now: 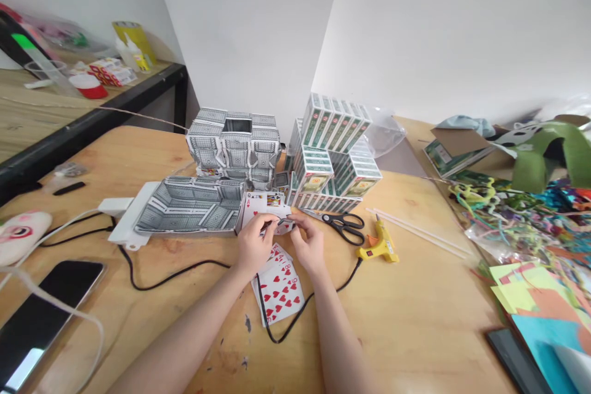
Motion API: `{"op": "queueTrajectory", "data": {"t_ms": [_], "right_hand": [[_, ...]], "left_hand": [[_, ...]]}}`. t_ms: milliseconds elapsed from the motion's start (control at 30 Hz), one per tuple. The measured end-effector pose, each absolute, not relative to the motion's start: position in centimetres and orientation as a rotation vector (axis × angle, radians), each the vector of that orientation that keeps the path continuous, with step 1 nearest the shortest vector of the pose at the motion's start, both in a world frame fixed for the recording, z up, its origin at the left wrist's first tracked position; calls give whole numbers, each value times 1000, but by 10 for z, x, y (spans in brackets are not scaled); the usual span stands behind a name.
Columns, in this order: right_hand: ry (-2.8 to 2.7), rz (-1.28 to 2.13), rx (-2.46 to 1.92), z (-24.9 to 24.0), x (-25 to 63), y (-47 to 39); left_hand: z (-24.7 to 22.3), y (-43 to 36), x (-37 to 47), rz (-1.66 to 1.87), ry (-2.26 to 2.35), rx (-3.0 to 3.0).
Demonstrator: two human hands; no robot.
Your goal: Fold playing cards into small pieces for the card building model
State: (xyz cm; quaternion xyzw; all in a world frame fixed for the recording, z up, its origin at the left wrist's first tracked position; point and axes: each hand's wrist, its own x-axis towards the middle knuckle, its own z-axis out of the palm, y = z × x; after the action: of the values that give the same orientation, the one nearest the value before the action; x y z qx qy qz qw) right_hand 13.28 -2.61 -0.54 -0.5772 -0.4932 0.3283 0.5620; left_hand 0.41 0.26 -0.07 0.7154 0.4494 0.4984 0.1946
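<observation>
Between my left hand (256,243) and my right hand (307,243) is a small bent playing card (284,226), pinched by the fingers of both. Part of it is hidden by the fingertips. Just below lie loose heart playing cards (279,295), fanned and overlapping. Behind my hands, a queen and an ace (253,204) lie by an open tray made of playing cards (198,206). A block-shaped structure of folded cards (233,148) stands behind that tray. Scissors (344,226) and a yellow glue gun (379,243) rest to the right of my right hand.
Stacked card boxes (330,154) stand at the back. A black cord (175,277) runs across the table under my arms. A phone (50,314) lies at left, and glue sticks (420,234) at right. Coloured paper (540,314) and craft scraps cover the right side.
</observation>
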Motion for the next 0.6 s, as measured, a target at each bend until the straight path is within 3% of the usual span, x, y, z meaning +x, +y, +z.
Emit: {"op": "queueTrajectory", "data": {"t_ms": [100,400,600], "right_hand": [[-1222,808,-1353,-8,133,-25],[-1444,372,-1396,-4,133,-27],[-1419,302,-1411,-2,134,-27]], "left_hand": [[-1,4,4,1412,1279,2000],[0,6,4,1402,1278,2072],[1,4,4,1358,1285,2067]]}}
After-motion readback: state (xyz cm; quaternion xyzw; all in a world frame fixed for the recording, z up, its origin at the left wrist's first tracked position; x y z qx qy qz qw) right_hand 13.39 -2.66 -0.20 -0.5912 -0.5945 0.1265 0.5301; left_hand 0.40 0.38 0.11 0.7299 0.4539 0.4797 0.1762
